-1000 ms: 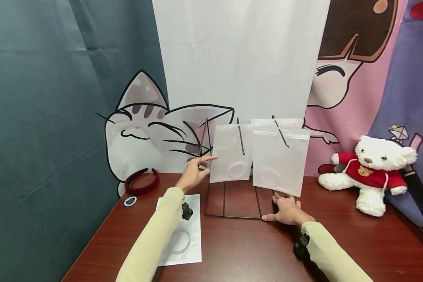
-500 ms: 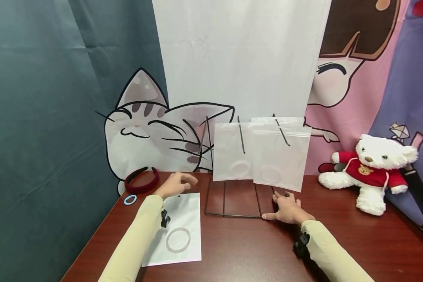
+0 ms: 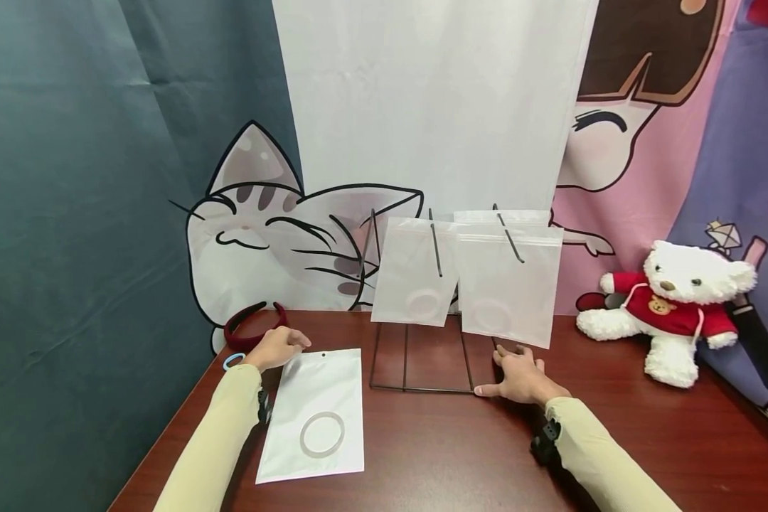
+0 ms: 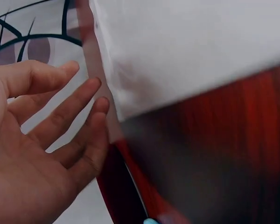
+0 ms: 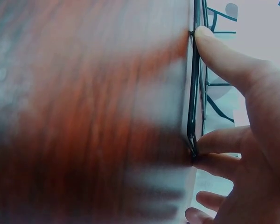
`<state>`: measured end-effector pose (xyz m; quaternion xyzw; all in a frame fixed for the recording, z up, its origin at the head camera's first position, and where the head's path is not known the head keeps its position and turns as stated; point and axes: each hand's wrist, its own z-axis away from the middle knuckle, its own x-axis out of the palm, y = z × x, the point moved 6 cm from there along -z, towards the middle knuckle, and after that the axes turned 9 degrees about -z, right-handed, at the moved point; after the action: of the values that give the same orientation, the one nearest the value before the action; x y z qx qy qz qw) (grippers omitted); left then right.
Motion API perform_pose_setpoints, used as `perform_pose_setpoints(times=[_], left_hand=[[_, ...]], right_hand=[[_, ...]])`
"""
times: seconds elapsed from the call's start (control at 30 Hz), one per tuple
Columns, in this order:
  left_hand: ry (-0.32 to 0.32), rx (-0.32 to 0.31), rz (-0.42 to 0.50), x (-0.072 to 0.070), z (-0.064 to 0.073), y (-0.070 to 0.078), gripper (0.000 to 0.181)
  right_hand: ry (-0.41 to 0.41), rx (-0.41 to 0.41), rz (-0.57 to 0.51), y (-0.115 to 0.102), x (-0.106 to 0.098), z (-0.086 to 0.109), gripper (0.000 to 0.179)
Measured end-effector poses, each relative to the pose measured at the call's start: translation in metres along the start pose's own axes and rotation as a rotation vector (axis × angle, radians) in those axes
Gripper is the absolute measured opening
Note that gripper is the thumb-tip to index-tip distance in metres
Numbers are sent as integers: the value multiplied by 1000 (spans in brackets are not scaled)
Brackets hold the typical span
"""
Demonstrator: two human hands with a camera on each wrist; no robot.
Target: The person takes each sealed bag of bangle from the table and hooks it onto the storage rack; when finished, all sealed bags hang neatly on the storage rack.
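My left hand hovers by the upper left corner of a flat white zip bag on the table, fingers loosely bent and holding nothing. In the left wrist view its fingertips look close to the bag's edge; contact cannot be told. A greyish ring shows through the bag, and a small hang hole is at its top. My right hand rests spread at the front right corner of a black wire rack, thumb and fingertips touching its base bars. Pale bags hang from the rack's two hooks.
Beyond the left hand lie a dark red headband and a light-blue ring, partly hidden by it. A white teddy bear in a red top sits at the right. Printed curtains stand behind the brown table.
My left hand has moved from beside the left hanging bag down and left to the flat bag's corner. That hanging bag has swung slightly left. The right hand stays on the rack.
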<state>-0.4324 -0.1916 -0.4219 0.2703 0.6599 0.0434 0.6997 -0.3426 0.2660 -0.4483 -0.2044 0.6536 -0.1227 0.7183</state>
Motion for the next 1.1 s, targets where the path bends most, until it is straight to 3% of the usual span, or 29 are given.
perform_pose_setpoints(times=[0.27, 0.43, 0.53, 0.7, 0.9, 1.1], left_hand=[[-4, -87, -8, -2, 8, -18, 25], [2, -75, -1, -3, 8, -20, 25], [-7, -92, 63, -3, 9, -21, 26], [-28, -117, 257, -4, 11, -22, 28], [-78, 22, 382, -9, 15, -17, 42], [-187, 117, 352, -7, 23, -12, 38]], right_hand=[[7, -23, -1, -2, -1, 0, 103], [11, -26, 6, -3, -2, -1, 103], [9, -23, 9, -1, -2, -1, 104], [-2, -16, 0, 1, 0, -1, 106], [9, -30, 5, -2, -4, 1, 103], [5, -33, 12, -3, -2, 1, 102]])
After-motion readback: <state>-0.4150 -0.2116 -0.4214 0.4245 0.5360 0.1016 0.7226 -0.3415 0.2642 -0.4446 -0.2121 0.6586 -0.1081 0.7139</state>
